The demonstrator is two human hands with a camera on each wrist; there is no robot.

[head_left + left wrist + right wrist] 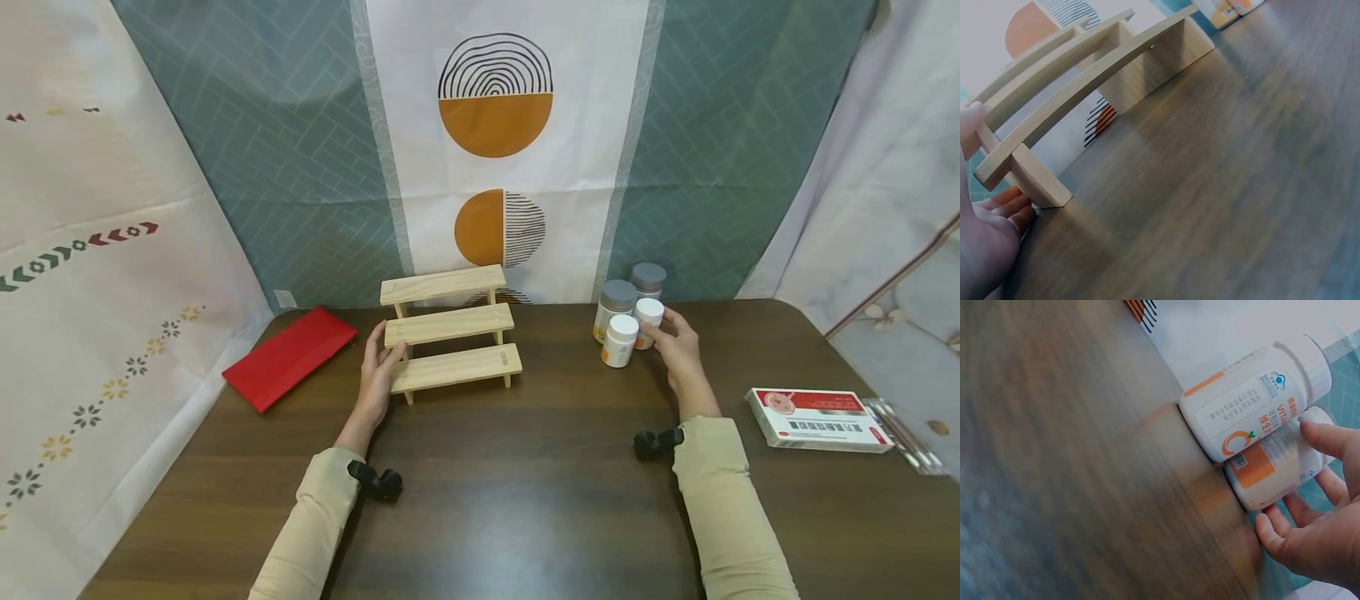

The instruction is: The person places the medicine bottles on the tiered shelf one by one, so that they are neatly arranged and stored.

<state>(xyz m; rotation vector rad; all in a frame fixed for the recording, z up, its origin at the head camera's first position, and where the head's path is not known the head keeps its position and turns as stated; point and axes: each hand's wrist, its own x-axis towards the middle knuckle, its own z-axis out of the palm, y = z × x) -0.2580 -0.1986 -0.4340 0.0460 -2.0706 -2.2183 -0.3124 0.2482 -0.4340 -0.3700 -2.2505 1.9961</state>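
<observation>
A three-step wooden display stand [450, 325] stands at the back of the table. At its left end my left hand [377, 371] grips the side, the thumb by the middle step [1054, 78] and the other fingers low beside the front leg [1038, 178]. My right hand [681, 354] holds the right-hand white vitamin bottle [648, 312], thumb near the cap and fingers round its far side. That bottle is upright on the table, close against another white vitamin bottle [1247, 403]. Behind these two stand a grey-capped bottle [616, 307] and a second grey-capped bottle [648, 277].
A red envelope [291, 358] lies left of the stand. On the right are a red-and-white box [819, 419] and a clear pack of thin sticks [907, 437]. Patterned cloth [495, 167] hangs along the table's back edge, with more cloth at both sides.
</observation>
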